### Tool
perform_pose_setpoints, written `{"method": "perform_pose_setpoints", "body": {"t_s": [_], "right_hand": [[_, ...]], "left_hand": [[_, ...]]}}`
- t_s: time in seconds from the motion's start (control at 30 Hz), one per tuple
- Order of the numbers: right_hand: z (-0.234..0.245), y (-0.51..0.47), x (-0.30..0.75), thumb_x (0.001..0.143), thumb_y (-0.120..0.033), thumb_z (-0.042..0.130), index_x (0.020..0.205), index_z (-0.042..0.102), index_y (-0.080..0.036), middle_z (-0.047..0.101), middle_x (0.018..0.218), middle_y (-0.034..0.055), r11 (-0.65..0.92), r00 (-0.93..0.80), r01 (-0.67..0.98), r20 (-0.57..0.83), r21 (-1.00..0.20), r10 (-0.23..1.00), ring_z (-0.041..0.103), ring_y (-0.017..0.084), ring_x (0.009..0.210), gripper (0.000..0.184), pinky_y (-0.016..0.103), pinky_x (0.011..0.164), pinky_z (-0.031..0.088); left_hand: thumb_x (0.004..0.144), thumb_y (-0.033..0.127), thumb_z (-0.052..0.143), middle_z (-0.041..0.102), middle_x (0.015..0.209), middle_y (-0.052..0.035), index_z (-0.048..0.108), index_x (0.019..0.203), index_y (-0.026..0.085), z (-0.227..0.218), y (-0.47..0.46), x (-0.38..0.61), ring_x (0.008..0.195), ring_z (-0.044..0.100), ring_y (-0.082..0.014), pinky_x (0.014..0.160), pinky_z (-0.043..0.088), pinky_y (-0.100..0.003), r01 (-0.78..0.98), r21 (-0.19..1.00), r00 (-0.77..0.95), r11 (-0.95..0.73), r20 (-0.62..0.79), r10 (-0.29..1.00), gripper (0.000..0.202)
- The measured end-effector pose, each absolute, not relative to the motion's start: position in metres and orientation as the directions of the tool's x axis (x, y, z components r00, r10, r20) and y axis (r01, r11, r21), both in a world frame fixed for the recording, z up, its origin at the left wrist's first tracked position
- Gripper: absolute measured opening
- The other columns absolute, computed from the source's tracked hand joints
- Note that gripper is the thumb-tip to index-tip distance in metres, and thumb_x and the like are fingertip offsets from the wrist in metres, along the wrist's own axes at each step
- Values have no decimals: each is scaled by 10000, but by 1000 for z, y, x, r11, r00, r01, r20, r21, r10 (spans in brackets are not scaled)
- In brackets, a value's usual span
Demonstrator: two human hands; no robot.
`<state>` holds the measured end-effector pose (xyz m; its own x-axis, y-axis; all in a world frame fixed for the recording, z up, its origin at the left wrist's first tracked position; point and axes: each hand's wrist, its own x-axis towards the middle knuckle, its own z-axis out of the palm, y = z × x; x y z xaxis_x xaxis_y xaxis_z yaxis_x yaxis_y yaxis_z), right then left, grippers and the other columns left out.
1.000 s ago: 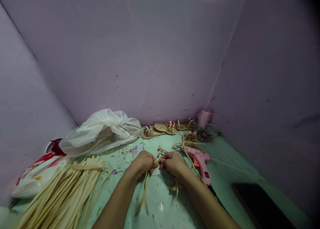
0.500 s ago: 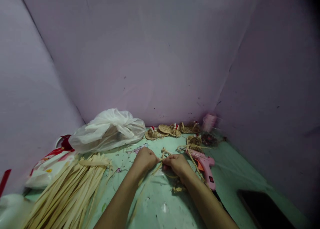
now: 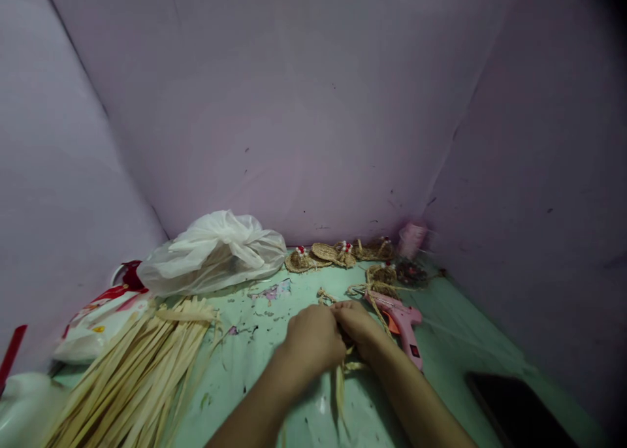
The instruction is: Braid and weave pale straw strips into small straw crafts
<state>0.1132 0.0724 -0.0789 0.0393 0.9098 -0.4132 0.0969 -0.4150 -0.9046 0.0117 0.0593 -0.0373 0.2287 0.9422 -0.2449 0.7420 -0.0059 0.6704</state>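
Note:
My left hand [image 3: 313, 339] and my right hand [image 3: 359, 324] are pressed close together on the green table [image 3: 441, 343], both closed on pale straw strips [image 3: 339, 386] that hang out below them toward me. A short twisted end of straw braid [image 3: 324, 296] sticks out beyond my fingers. The fingers themselves are mostly hidden behind the backs of my hands.
A pink glue gun [image 3: 402, 324] lies right of my hands. Small woven straw pieces [image 3: 337, 255] and a pink spool [image 3: 411, 240] sit at the back wall. A white plastic bag [image 3: 215, 252], a bundle of straw strips [image 3: 132, 376] and a dark phone [image 3: 514, 412] are also here.
My left hand has moved right and nearer to me, closing up against my right hand. The strips now hang straight down below both hands.

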Motion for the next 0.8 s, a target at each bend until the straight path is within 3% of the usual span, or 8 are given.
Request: {"method": "perform_pose_setpoints", "body": {"t_s": [0.07,0.13,0.27,0.4,0.5,0.57,0.7,0.8], "right_hand": [[-78,72,116,608,-128,479,441,473,-146,340,319,-58,-424,6,117,-426,-898,905,256,48,302,168,192,348,171],[-77,73,119,619,-152,475,440,492,-146,330,306,-56,-425,-23,137,-431,-895,902,234,53,293,180,197,347,141],[-79,74,122,603,-115,452,430,495,-151,358,315,-48,-393,-71,170,-409,-904,910,265,60,317,182,189,367,192],[-84,78,124,592,-73,434,448,515,-143,404,353,-39,-345,-98,222,-373,-912,923,326,65,363,179,181,406,252],[-86,79,128,588,-88,484,485,549,-130,426,377,-39,-309,-61,287,-339,-907,939,318,61,378,129,187,410,227],[-83,78,131,586,-115,527,535,597,-125,494,428,-21,-194,-36,433,-232,-880,972,364,69,421,88,191,433,232],[-71,69,134,632,-150,508,659,685,-180,649,608,43,106,-118,805,17,-584,993,518,122,552,181,215,500,277],[-61,64,129,638,-175,521,702,702,-203,682,692,97,103,-96,909,39,-404,995,581,185,636,194,244,534,305]], "left_hand": [[613,165,525,565,544,-47,557,556,125,-33,74,-2,488,528,-140,450,324,-212,707,700,144,96,-275,951,77],[634,148,484,577,579,-16,552,666,120,-33,86,-11,344,434,-78,362,266,-195,525,810,32,261,-325,945,80],[593,54,426,545,516,1,521,690,109,-47,93,-6,303,380,-56,305,211,-174,250,839,96,483,-518,850,146],[580,51,402,512,457,-24,519,552,96,-61,90,8,322,403,-68,318,270,-177,274,814,233,512,-573,786,129],[596,96,444,393,340,21,455,476,132,-63,89,10,273,334,-71,307,226,-184,360,790,172,496,-579,797,126],[585,117,479,304,289,50,390,446,160,-62,88,10,249,260,-60,305,167,-186,405,785,113,469,-552,826,170],[562,118,505,276,292,59,402,452,160,-67,90,11,276,246,-56,331,137,-196,444,802,131,399,-499,857,156],[555,118,539,278,322,63,412,457,150,-76,94,13,328,275,-54,356,152,-191,443,818,124,366,-460,879,164]]}}
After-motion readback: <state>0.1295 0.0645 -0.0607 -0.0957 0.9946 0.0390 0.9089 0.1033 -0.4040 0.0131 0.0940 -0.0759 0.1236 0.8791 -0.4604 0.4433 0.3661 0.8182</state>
